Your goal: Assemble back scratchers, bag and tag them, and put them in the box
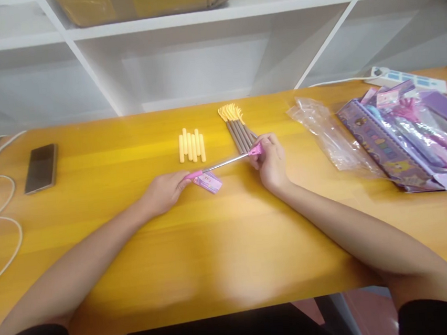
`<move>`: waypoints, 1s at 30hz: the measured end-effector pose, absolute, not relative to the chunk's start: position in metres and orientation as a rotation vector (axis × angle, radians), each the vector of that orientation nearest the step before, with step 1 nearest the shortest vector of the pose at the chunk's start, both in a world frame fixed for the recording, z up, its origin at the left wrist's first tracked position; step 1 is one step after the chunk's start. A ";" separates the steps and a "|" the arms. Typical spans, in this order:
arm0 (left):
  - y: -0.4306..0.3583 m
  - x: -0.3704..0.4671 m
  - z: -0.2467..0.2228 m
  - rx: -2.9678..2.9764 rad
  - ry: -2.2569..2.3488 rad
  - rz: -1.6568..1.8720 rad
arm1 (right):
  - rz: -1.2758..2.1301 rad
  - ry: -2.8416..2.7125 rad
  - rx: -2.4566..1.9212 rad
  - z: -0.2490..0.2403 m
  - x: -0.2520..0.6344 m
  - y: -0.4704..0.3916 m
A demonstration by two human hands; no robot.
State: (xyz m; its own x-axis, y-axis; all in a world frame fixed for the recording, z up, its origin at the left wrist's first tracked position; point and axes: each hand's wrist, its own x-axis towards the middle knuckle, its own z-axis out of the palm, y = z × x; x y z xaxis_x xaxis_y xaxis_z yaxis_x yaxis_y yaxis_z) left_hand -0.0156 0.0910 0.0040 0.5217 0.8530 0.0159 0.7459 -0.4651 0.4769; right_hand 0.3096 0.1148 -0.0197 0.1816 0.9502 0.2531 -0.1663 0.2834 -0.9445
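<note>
Held across both hands above the table is a back scratcher with a thin metal rod (226, 162), a pink grip and a pink head. My left hand (165, 193) is closed on the pink grip. The fingers of my right hand (271, 164) pinch the pink head, partly covering it. A small purple printed tag (209, 182) lies or hangs just under the grip. Beyond the rod lie several pale yellow tubes (192, 145) side by side. Close behind my right hand is a fanned bundle of dark rods with yellow curved heads (236, 127).
At the right, a purple printed box (383, 141) holds plastic-wrapped items, one with a pink hand-shaped head. Clear plastic bags (333, 136) lie beside it. A power strip (408, 80) is behind. A phone (42, 168) and white cables (15, 224) lie left. White shelving (209, 19) backs the table.
</note>
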 end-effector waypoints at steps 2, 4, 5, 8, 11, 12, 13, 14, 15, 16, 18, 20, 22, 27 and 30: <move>0.091 -0.016 0.003 2.345 1.313 0.360 | 0.981 -1.083 -0.945 -0.020 0.309 0.115; 0.091 -0.016 0.003 2.331 1.309 0.365 | 0.980 -1.096 -0.950 -0.020 0.309 0.114; 0.091 -0.016 0.004 2.323 1.305 0.367 | 0.979 -1.105 -0.952 -0.020 0.309 0.114; 0.090 -0.016 0.006 2.305 1.302 0.363 | 0.979 -1.127 -0.954 -0.020 0.310 0.114; 0.090 -0.015 0.008 2.306 1.305 0.362 | 0.985 -1.139 -0.946 -0.020 0.310 0.113; 0.090 -0.015 0.008 2.311 1.301 0.361 | 0.987 -1.142 -0.943 -0.020 0.310 0.113; 0.090 -0.015 0.009 2.317 1.300 0.360 | 0.988 -1.145 -0.942 -0.020 0.310 0.113; 0.090 -0.015 0.009 2.323 1.302 0.357 | 0.989 -1.149 -0.943 -0.020 0.310 0.113; 0.090 -0.015 0.009 2.327 1.305 0.353 | 0.989 -1.155 -0.946 -0.020 0.310 0.113; 0.090 -0.015 0.009 2.330 1.309 0.350 | 0.988 -1.162 -0.950 -0.020 0.310 0.113; 0.090 -0.015 0.009 2.333 1.312 0.353 | 0.985 -1.177 -0.956 -0.019 0.311 0.113; 0.090 -0.015 0.009 2.331 1.308 0.358 | 0.985 -1.188 -0.959 -0.019 0.311 0.112; 0.090 -0.016 0.009 2.328 1.301 0.368 | 0.989 -1.194 -0.964 -0.018 0.311 0.111; 0.089 -0.016 0.011 2.325 1.286 0.381 | 0.992 -1.197 -0.968 -0.018 0.310 0.111; 0.089 -0.016 0.011 2.323 1.285 0.384 | 0.994 -1.201 -0.968 -0.019 0.310 0.111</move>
State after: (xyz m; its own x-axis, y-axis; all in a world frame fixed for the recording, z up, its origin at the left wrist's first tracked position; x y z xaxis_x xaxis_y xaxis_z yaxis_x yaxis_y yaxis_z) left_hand -0.0159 0.0889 0.0108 0.5262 0.8501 0.0227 0.7234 -0.4614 0.5136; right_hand 0.3105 0.1106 -0.0190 0.0898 0.9583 0.2713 -0.0871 0.2790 -0.9563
